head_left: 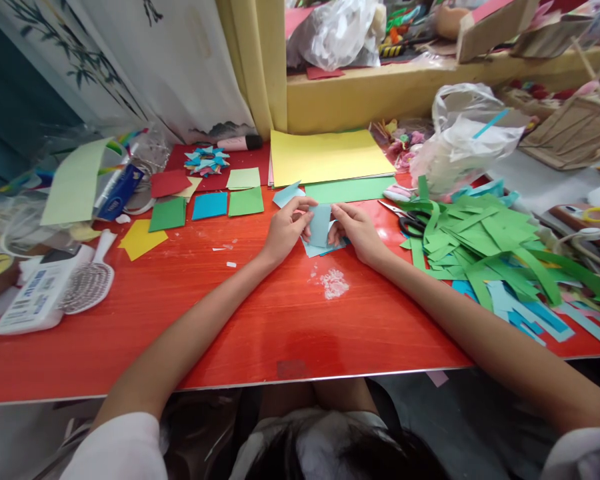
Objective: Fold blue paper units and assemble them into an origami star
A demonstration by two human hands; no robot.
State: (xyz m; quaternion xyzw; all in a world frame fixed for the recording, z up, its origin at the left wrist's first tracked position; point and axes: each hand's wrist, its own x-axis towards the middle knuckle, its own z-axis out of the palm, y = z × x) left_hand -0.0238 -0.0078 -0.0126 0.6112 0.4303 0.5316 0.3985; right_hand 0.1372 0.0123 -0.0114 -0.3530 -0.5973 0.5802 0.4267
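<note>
A light blue folded paper (321, 225) is held up between my two hands above the red table. My left hand (291, 227) pinches its left edge, while the fingers of my right hand (354, 230) close on its right edge. More light blue and darker blue paper (314, 249) lies just beneath it, partly hidden by the hands. Behind my left hand rests another light blue piece (289, 194). A small heap of whitish bits (335, 283) sits on the table in front of the hands.
Green paper strips (490, 230) pile up on the right beside black-handled scissors (413, 221). Yellow sheets (330, 157) lie at the back. Coloured paper squares (209, 206) and a folded paper star ring (207, 161) are at left, with a white hairbrush (91, 283) nearer the edge.
</note>
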